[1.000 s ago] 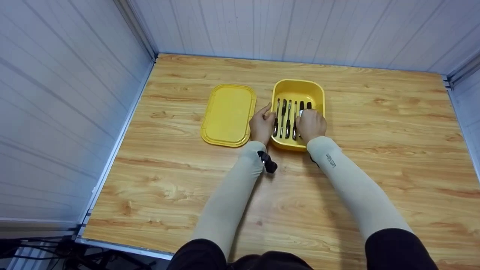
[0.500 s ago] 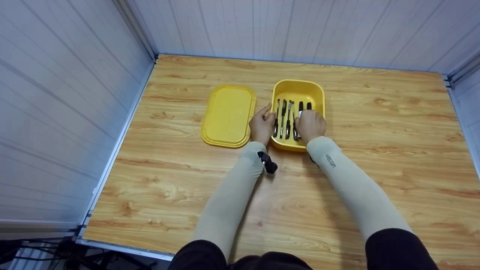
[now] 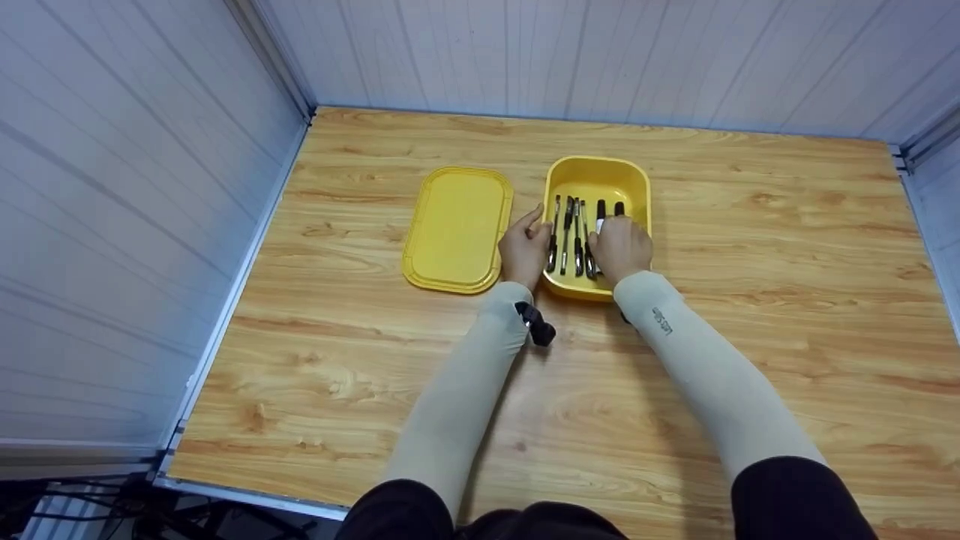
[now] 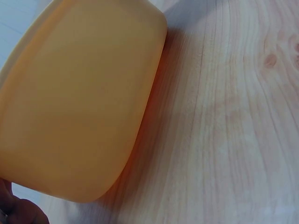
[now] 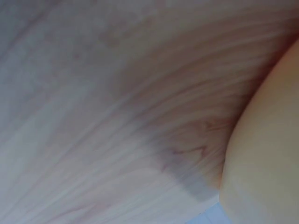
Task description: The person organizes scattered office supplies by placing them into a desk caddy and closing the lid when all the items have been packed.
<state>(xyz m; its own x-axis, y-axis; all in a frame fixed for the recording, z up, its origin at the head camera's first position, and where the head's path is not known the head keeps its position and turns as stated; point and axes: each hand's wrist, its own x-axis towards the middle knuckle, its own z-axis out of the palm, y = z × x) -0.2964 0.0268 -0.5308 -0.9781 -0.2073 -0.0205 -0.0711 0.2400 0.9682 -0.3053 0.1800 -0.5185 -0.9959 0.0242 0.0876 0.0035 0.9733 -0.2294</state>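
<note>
A yellow box [image 3: 598,171] stands without its lid, holding a row of black pens [image 3: 566,232] and two black-capped markers. My left hand [image 3: 523,251] holds the box's left wall, its thumb at the rim; only a bit of finger shows at the lower left of the left wrist view. Inside the box, my right hand [image 3: 622,246] is curled over the markers. Its thumb lies left of the left marker [image 3: 601,210], which passes under the hand. The right marker's cap [image 3: 619,209] sticks out beyond the knuckles. My right fingertips are hidden.
Flat on the wooden table [image 3: 360,315], left of the box, lies the yellow lid [image 3: 459,229]. Pale panelled walls rise at the back and on both sides. The right wrist view shows mostly the tabletop and the box's outer wall [image 5: 268,149].
The rightmost pen's upper end has shifted left, so it leans toward its neighbour. The left marker has moved slightly left under my right hand. My left hand has stayed in place.
</note>
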